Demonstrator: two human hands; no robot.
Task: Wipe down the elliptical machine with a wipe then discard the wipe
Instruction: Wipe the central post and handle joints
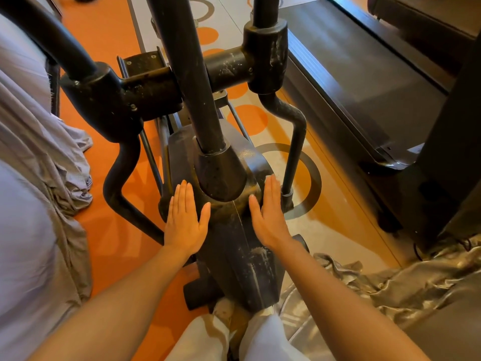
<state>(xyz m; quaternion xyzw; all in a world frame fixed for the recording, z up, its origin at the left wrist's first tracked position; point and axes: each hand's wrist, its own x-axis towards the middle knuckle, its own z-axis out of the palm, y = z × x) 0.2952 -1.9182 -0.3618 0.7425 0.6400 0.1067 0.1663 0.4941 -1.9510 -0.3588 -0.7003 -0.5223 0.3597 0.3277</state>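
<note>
The black elliptical machine (229, 246) fills the middle of the view, its dusty housing below me and its upright post (192, 82) rising toward the top. My left hand (186, 220) is stretched out flat over the left side of the housing, fingers together, holding nothing. My right hand (268, 214) is held flat over the right side of the housing, also with nothing in it. No wipe is visible anywhere. The machine's swing arms (122, 165) bend down on either side of the post.
A black treadmill (364, 82) stands to the right. Grey cloth (39, 178) drapes over something on the left, and shiny grey fabric (390, 285) lies crumpled on the floor at lower right. The floor (104, 246) is orange with grey rings. My pale trouser legs (234, 340) show at the bottom.
</note>
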